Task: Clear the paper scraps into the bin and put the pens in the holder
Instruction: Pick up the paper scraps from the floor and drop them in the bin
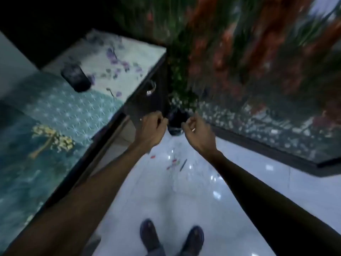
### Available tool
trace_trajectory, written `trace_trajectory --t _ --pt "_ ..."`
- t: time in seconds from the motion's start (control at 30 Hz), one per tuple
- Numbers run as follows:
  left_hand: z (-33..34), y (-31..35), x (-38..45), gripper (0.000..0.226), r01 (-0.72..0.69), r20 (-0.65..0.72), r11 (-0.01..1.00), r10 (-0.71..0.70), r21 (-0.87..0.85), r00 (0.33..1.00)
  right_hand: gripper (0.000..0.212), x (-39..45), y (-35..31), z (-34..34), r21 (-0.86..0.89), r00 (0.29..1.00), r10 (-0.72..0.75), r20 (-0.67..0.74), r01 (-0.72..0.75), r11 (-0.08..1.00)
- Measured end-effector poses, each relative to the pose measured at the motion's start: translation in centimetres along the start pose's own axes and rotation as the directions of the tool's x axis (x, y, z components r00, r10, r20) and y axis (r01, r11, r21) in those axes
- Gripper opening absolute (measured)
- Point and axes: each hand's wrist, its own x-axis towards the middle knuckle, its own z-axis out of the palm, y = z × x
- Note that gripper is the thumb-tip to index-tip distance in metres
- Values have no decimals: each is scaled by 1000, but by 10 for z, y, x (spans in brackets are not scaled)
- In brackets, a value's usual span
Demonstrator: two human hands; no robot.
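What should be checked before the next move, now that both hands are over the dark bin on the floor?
1. Bin under the hands: ok, it stands on the floor between them.
2. Left hand contents: cannot tell; fingers are curled, something small and pale shows at its edge.
3. Right hand contents: cannot tell; a small pale sliver shows by the curled fingers.
4. Scraps cleared: not ok, red bits lie on the floor.
5. Pen in the holder: not ok, a thin dark pen-like thing lies by the scraps.
6. Holder reachable: ok, a dark cup stands on the table.
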Motion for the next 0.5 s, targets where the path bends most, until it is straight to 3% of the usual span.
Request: trace_trajectory --t 0.13,0.3,0.5 --pt "144 -93 -63 29 235 162 972 -231 -5 959 23 -30 122 120 -12 972 169 163 -169 985" --pt "308 -208 -131 29 296 271 955 -282 -14 921 21 -58 263 264 -20 917 346 198 -349 937" --pt "470 -321 -148 31 233 302 972 -220 -6 927 19 -43 395 411 -4 933 332 140 -335 942"
